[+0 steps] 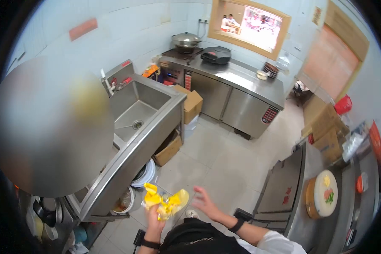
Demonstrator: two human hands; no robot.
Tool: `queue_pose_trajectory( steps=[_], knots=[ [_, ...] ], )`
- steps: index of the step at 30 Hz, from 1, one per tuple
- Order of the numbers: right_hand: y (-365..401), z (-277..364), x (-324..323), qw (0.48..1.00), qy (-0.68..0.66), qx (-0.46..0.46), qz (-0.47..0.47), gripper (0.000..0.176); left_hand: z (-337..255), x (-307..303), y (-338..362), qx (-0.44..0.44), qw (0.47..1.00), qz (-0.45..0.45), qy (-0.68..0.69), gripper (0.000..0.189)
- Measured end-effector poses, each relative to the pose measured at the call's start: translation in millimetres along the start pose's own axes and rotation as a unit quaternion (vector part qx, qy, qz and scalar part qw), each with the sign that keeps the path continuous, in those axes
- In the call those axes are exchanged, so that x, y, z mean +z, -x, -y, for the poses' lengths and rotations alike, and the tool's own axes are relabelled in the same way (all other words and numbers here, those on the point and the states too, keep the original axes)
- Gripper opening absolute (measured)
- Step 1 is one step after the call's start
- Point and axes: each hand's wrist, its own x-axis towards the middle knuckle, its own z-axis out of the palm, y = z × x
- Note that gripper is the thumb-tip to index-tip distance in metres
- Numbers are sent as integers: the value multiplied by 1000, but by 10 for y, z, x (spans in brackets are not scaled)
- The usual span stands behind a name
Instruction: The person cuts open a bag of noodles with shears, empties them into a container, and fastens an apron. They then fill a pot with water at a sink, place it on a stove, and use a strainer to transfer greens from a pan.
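Observation:
Bright yellow, crumpled material (169,204), partly whitish or see-through, is held in my left hand (153,216) near the bottom centre, above the tiled floor. What exactly it is cannot be made out. To its right, my right hand (205,201) is raised with its fingers apart, a little blurred and touching nothing. Both wrists carry black bands. Below the hands a black apron (199,239) and one light shoe (192,213) show.
A steel sink (142,103) runs along the left, with cardboard boxes (168,148) and buckets (144,174) beneath. A steel counter (245,80) stands ahead. At right, a round board (326,192) bears small food piles. A large blur covers the far left.

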Motion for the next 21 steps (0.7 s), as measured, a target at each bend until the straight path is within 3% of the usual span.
queue_pose_trajectory(
  steps=[1, 3, 4, 5, 6, 7, 9, 10, 11, 12, 14, 17, 18, 21],
  knots=[
    [-222, -37, 131, 985, -116, 99, 85, 67, -81, -36, 52, 56, 996, -20, -61, 38],
    [-605, -247, 524, 889, -344, 168, 252, 76, -178, -126, 39, 120, 984, -51, -120, 40],
    [-767, -266, 735, 884, -342, 180, 262, 76, -176, -176, 41, 206, 944, -71, -250, 43],
    [-883, -293, 955, 903, -237, 158, 321, 76, -198, -250, 92, 278, 879, -98, -374, 46],
    [-938, -338, 1140, 904, -132, 138, 382, 76, -311, -334, 174, 348, 744, -162, -547, 47],
    [-1007, -350, 1262, 902, -103, 168, 385, 73, -467, -418, 278, 380, 569, -223, -695, 48],
    [-1062, -583, 1560, 906, -19, 179, 384, 57, -570, -909, 368, 318, 615, -174, -700, 47],
    [-1062, -850, 1665, 887, -7, 213, 410, 48, -415, -1223, 454, 256, 786, -240, -509, 43],
    [-1134, -1054, 1756, 870, 12, 234, 434, 40, -662, -1154, 567, 140, 847, -186, -478, 49],
    [-1206, -1099, 1889, 877, -7, 231, 420, 30, -666, -1205, 749, 133, 848, -237, -455, 49],
    [-1355, -1396, 2107, 864, 29, 280, 418, 28, -734, -1391, 917, 125, 942, -228, -211, 54],
    [-1765, -2108, 2381, 836, 82, 321, 437, 28, -403, -2218, 1028, 85, 919, -331, -196, 51],
    [-1907, -2373, 2467, 845, 93, 326, 414, 28, -242, -2454, 1096, 56, 905, -375, -193, 47],
    [-2342, -3100, 2765, 858, 115, 385, 318, 29, 417, -2975, 1409, 39, 900, -381, -208, 38]
  ],
)
